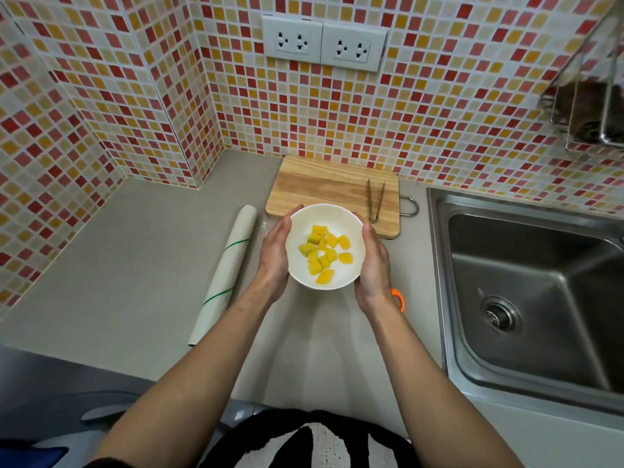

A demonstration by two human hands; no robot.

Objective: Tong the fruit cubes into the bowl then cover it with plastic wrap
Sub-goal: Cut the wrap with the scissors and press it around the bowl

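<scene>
A white bowl (326, 216) with several yellow fruit cubes (325, 253) sits at the middle of the counter, just in front of the wooden cutting board (324, 187). My left hand (275, 256) cups the bowl's left side and my right hand (373, 265) cups its right side, fingers curved round the wall. Metal tongs (375, 201) lie on the right part of the board, untouched. A roll of plastic wrap (226, 271) lies on the counter to the left of my left arm. A small crinkle of clear film (265, 226) shows by the left fingertips.
A steel sink (526, 292) fills the right side. An orange object (399, 298) peeks out under my right wrist. Tiled walls close off the back and left, with power sockets (324, 43) above the board. A metal rack (594, 106) hangs at upper right.
</scene>
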